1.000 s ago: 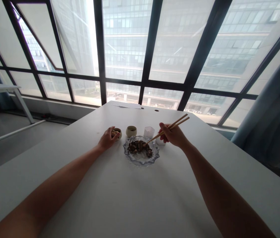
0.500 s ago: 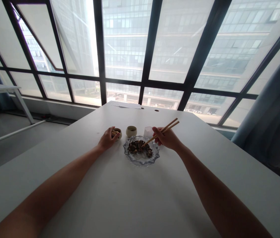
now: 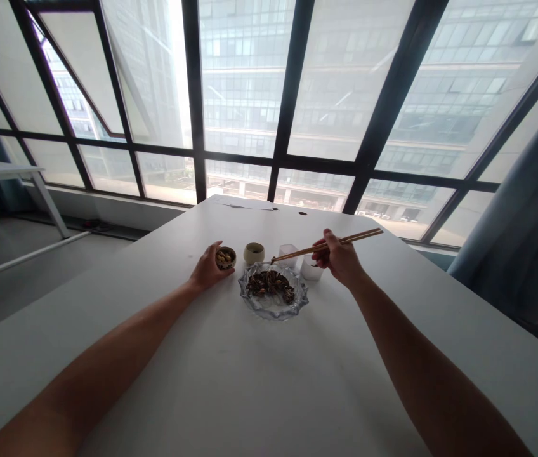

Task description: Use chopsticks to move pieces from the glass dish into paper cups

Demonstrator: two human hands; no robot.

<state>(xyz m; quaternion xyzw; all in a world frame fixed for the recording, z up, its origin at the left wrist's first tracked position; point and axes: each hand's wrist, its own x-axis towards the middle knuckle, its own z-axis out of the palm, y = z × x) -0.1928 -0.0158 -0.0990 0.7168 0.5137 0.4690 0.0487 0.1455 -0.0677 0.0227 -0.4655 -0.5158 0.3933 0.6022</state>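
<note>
My left hand is curled around the side of a small cup that holds pale, nut-like pieces. Closed on a pair of wooden chopsticks, my right hand holds them nearly level. Their tips pinch a small dark piece above the far rim of a scalloped clear glass dish. Dark, seed-like pieces lie heaped in that dish. Beyond it stand a pale round cup and a frosted cup. A second frosted cup is partly behind my right hand.
All of this stands on a white table. Papers lie at its far end, near a dark round hole. Large windows rise behind it, a curtain hangs at right, and another white table is at left.
My right hand has moved right and the chopstick tips have lifted out of the heap to the dish's far rim. The second frosted cup has come into sight. My left fingers uncover more of the cup.
</note>
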